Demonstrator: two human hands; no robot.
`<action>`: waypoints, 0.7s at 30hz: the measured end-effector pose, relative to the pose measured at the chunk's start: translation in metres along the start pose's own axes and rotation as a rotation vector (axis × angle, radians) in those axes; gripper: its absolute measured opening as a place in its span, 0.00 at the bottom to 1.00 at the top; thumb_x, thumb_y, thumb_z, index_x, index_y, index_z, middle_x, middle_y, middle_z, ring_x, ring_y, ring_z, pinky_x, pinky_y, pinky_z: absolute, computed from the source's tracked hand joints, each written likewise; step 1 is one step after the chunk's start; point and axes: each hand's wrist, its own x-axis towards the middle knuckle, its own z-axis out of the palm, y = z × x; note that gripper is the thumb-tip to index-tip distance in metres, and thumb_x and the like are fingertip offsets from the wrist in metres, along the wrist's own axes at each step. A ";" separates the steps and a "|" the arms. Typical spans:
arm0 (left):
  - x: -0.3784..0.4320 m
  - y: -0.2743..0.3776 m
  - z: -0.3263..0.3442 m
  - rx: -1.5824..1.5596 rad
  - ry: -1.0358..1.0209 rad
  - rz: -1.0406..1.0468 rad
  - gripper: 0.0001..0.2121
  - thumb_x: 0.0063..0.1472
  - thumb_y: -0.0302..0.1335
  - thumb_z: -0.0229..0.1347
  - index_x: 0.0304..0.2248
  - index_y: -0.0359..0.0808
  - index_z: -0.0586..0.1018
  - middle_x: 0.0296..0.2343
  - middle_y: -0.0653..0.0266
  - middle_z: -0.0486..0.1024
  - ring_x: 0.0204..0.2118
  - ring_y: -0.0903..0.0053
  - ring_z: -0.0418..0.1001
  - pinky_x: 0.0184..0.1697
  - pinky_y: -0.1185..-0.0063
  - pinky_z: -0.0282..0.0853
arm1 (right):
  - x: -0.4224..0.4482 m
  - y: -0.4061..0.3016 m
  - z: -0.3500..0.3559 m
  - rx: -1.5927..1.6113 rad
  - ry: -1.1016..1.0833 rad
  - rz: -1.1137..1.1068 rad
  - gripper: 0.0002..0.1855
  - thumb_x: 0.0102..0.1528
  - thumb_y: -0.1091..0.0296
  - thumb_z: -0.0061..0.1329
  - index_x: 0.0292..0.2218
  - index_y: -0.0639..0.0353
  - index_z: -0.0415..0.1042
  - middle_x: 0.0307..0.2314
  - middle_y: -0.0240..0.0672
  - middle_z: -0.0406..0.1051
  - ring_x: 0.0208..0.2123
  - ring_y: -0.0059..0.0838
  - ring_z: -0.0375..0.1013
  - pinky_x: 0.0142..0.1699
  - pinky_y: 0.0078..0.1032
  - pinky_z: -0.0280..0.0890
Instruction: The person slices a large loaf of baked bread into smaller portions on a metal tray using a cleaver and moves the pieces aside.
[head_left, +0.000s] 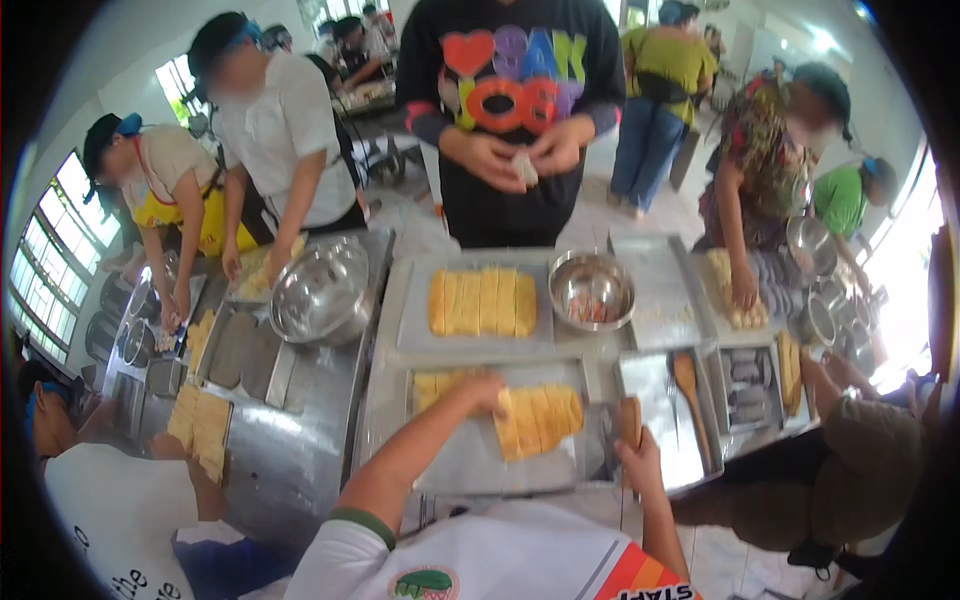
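Observation:
My left hand (484, 394) rests on the near-left edge of a golden slab of bread (538, 421), scored or cut into strips. Its fingertips touch the bread. The slab lies at an angle on paper in a shallow metal tray (465, 474), and more cut bread (435, 391) sits behind it, partly covered by my hand. To the right, my right hand (643, 459) grips a bench scraper by its wooden handle (631, 421). The grey metal blade beside the handle is held upright near the tray's right side.
Beyond lies another sliced bread slab (482, 302), beside a steel bowl (592, 291) with bits of filling. A tray (651, 450) at right holds a fork (673, 401) and wooden spoon (691, 397). Across the table a person (517, 157) handles something small. Others work either side.

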 end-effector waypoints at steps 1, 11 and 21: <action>0.003 -0.005 0.003 0.038 0.075 0.007 0.36 0.33 0.51 0.65 0.40 0.37 0.72 0.44 0.57 0.68 0.47 0.60 0.65 0.48 0.67 0.61 | 0.005 0.006 -0.001 -0.008 -0.006 0.014 0.15 0.46 0.69 0.50 0.35 0.67 0.65 0.22 0.39 0.68 0.27 0.24 0.66 0.32 0.27 0.64; -0.026 0.000 -0.019 -0.487 -0.004 -0.085 0.30 0.42 0.43 0.64 0.41 0.32 0.70 0.38 0.53 0.72 0.41 0.66 0.70 0.42 0.74 0.65 | 0.018 -0.045 0.030 0.166 -0.191 0.069 0.18 0.50 0.67 0.50 0.41 0.66 0.64 0.26 0.33 0.68 0.27 0.22 0.66 0.32 0.22 0.63; -0.090 -0.009 0.023 -0.819 0.173 -0.103 0.23 0.51 0.36 0.60 0.42 0.33 0.68 0.36 0.63 0.71 0.39 0.77 0.68 0.41 0.80 0.64 | 0.039 -0.042 0.080 -0.082 -0.419 0.039 0.19 0.49 0.65 0.49 0.39 0.67 0.62 0.25 0.44 0.69 0.26 0.32 0.69 0.34 0.26 0.63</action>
